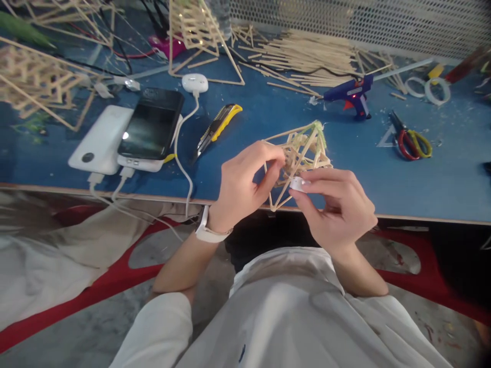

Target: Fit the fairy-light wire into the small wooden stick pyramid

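Observation:
A small frame of thin wooden sticks (307, 148), with pale green material at its top corner, stands at the table's front edge. My left hand (249, 179) is closed at the frame's left side, fingertips pinched together; whatever lies between them is hidden. On the right, my right hand (337, 204) pinches a small white piece (297, 184) between thumb and fingers, right against the frame's lower front sticks.
Behind the frame lie a blue glue gun (355, 94) and piled sticks (307, 53). Red-and-yellow scissors (410, 140) are to the right. Leftward are a yellow cutter (220, 128), a white cable (178, 138), a black device (153, 122) and larger stick frames (42, 82).

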Demonstrator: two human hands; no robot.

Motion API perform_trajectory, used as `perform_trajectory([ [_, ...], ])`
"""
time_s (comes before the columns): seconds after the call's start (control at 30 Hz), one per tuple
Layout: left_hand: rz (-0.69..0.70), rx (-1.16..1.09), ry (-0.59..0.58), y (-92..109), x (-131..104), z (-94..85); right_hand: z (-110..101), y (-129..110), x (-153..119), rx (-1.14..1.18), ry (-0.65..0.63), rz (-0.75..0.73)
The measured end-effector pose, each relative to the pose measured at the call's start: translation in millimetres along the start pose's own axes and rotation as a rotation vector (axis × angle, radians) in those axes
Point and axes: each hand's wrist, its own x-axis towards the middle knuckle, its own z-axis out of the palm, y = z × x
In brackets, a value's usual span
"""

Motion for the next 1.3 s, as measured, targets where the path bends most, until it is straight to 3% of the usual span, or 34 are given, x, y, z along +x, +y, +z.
perform_trajectory([
  [0.1,0.005,-0.001,-0.016,2,-4,-2.5,6,0,8,-0.093,0.024,-0.101],
  [0.27,0.097,-0.021,-0.085,9,-9,-10.6,9,6,10,-0.135,0.041,-0.165],
  [0.4,0.08,0.049,-0.077,14,-9,-11.0,9,8,7,-0.136,0.018,-0.2],
  [0.5,0.025,0.096,-0.088,15,-10,-9.6,5,5,4,-0.152,0.05,-0.149],
  [0.6,-0.032,0.08,-0.077,15,-12,-8.4,-2,-2,2,-0.168,0.083,0.015],
  [0.73,-0.127,0.026,-0.041,17,-11,-5.5,-5,-6,1,-0.219,-0.006,0.178],
  [0.87,-0.219,-0.005,-0.032,21,-7,-1.8,-2,-1,-1,-0.222,-0.012,0.171],
  [1.13,-0.186,0.003,-0.057,21,2,2.5,-4,10,-4,-0.115,-0.014,0.12],
  [1.3,-0.24,-0.018,-0.034,22,6,8.0,-5,16,-4,-0.079,-0.051,0.156],
])
